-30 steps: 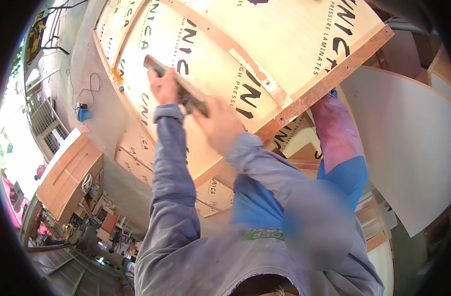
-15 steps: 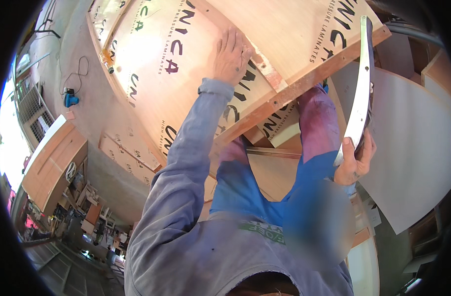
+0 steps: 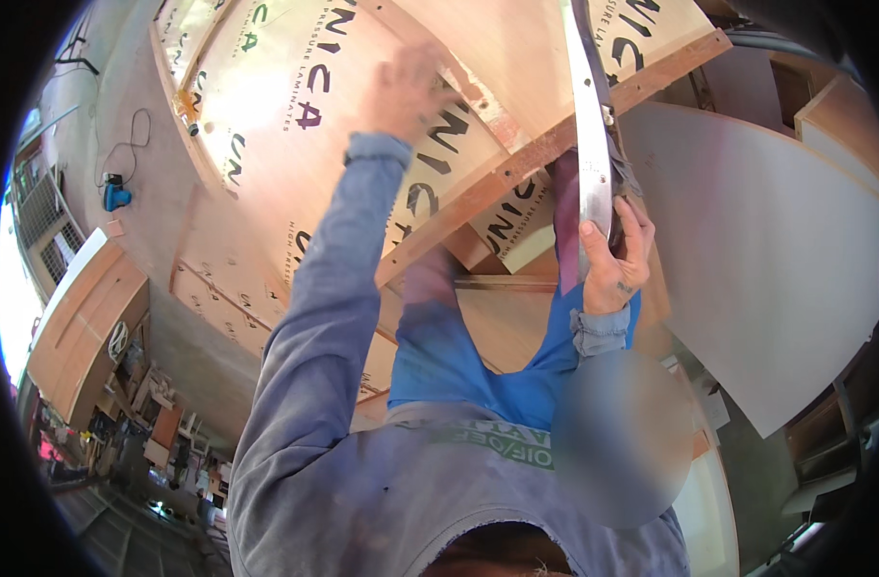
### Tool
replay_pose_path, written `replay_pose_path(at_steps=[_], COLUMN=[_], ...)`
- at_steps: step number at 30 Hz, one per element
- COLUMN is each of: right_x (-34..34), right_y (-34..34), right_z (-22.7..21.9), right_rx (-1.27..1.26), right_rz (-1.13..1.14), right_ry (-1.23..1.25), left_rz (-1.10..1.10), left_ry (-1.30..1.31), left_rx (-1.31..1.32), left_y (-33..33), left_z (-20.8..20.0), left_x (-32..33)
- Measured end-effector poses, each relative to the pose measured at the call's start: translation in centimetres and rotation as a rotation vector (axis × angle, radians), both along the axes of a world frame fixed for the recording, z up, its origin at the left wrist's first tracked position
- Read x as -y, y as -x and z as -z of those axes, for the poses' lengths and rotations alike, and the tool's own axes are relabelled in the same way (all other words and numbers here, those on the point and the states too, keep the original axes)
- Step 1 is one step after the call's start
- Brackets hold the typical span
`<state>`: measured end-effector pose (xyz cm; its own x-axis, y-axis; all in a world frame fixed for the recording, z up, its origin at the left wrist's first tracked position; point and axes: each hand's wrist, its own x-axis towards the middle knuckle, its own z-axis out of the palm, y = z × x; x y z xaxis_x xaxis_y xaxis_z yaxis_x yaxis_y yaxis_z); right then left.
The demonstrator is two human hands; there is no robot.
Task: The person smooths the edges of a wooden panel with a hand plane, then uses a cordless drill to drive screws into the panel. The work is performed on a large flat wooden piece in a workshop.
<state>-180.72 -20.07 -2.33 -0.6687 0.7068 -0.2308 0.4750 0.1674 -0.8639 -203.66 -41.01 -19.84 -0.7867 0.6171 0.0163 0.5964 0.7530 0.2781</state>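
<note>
1 long metal tool [image 3: 590,125] is gripped near its lower end by the right grip [image 3: 616,260], before the wooden panel [image 3: 266,159]; over that panel the left grip [image 3: 401,91], blurred, is seen spread.

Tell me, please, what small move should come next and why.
Perhaps bring the left hand across to steady the long metal-faced tool: the right hand alone grips its near end, while the left, blurred over the wooden panel, shows nothing in it.

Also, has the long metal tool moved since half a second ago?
Yes, left: the long metal tool now crosses the wooden rail in view farther from the rail's right end.
</note>
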Motion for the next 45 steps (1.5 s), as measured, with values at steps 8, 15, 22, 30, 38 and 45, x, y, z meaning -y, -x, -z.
replay_pose_path(at_steps=[8, 15, 22, 30, 38, 45], right_x=[1.6, 3.4, 5.5, 4.1, 4.6, 0.8], right_y=[-0.3, -1.6, -4.7, -10.1, -15.9, -19.0], right_z=[-0.9, -1.8, -4.6, -12.2, -12.7, -11.4], right_rx=[-0.037, -0.161, -0.172, -0.067, 0.169, 0.045], right_rz=[-0.215, -0.521, -0.509, -0.542, -0.017, 0.637], right_ry=[-0.382, -0.637, -0.614, -0.588, -0.318, -0.188], left_rz=[-0.653, -0.822, -0.755, -0.424, 0.399, 0.496], left_ry=[-0.886, -1.137, -1.086, -0.411, -0.658, -0.418], left_rx=[1.079, 1.249, 1.35, 0.574, 0.71, 0.775], left_y=[-8.0, -8.6, -12.8, -19.3, -21.3, -14.7], left_z=[-9.1, -18.8, -22.1, -26.2, -26.3, -14.3], left_x=[-5.6, -8.3, -4.8, -5.4, -8.5, -6.7])
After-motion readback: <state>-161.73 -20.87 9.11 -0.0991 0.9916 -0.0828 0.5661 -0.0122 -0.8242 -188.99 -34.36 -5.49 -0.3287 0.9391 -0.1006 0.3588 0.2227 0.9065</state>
